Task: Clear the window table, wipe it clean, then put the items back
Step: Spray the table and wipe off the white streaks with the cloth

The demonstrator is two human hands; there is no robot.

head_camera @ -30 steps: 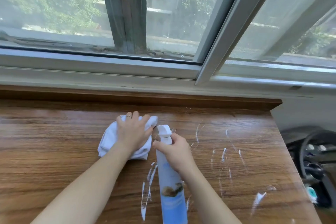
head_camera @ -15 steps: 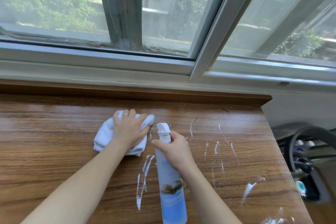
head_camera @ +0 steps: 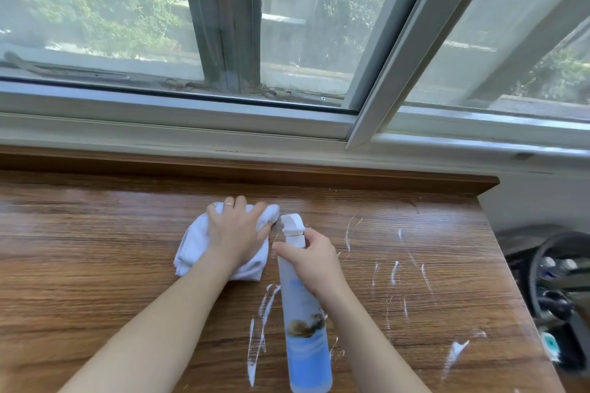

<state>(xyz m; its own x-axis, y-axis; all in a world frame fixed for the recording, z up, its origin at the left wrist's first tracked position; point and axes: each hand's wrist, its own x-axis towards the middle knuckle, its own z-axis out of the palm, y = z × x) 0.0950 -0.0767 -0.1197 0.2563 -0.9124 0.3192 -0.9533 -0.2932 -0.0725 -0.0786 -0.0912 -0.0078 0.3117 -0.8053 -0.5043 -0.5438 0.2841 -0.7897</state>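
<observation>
From the head camera, the left hand (head_camera: pixel 234 233) presses flat on a white cloth (head_camera: pixel 194 249) near the tabletop's (head_camera: pixel 95 265) far edge. Just beside it, the right hand (head_camera: pixel 314 260) grips the neck of a blue spray bottle (head_camera: pixel 305 329), while white foam streaks (head_camera: pixel 260 322) cross the wood toward the right edge.

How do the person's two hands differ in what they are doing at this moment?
The left hand lies palm down on the white cloth, pressing it onto the table; the right hand is curled round the neck of the spray bottle. The left wears a ring; none shows on the right. The left is on a streak-free patch, the right amid the white foam streaks. Both are bare and over the table.
</observation>
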